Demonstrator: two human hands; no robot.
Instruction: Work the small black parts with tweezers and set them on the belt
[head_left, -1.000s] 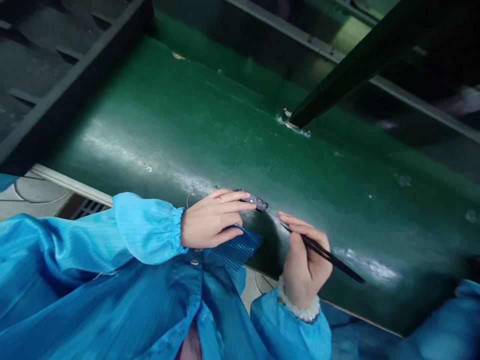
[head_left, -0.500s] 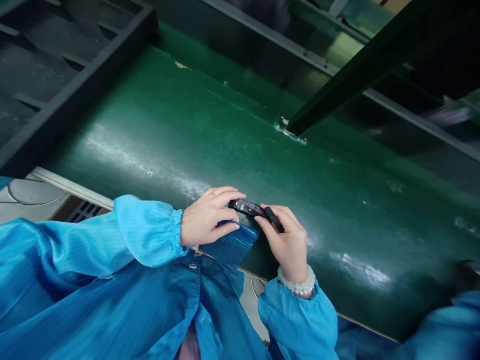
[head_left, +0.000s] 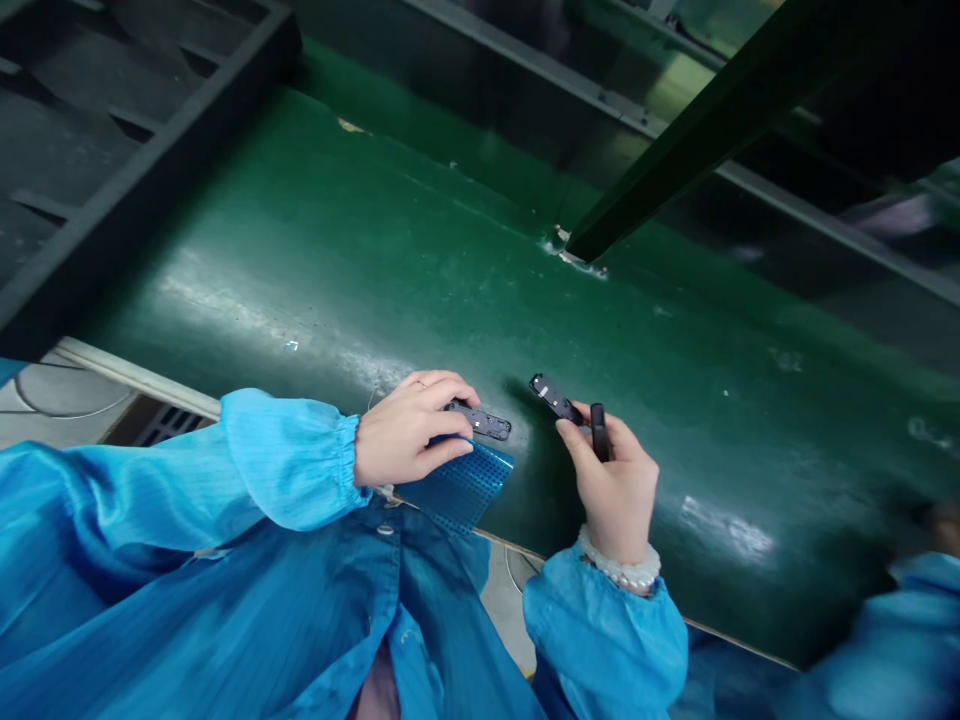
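A slim black plastic part [head_left: 493, 424] with small metal spots lies under the fingertips of my left hand [head_left: 416, 428], which grips its left end. Below it, a blue perforated-looking sheet [head_left: 457, 485] runs beneath my left thumb and over the table's near edge. My right hand [head_left: 619, 480] pinches a similar slim black part [head_left: 553, 397], tilted up to the left. A short black piece [head_left: 599, 432] stands up between the fingers of that same hand; whether the two pieces are joined, I cannot tell. The two hands are apart.
The green tabletop [head_left: 420, 270] is worn and shiny. A dark divided tray [head_left: 142, 190] stands at the upper left. A dark post [head_left: 645, 190] rises from the table, with a rail [head_left: 540, 70] behind. Another person's blue sleeve [head_left: 870, 650] shows at the lower right.
My right hand has moved right, away from my left hand, with a black part in its grip. The two slim black parts, close together before, are now apart. My left hand stays nearly in place.
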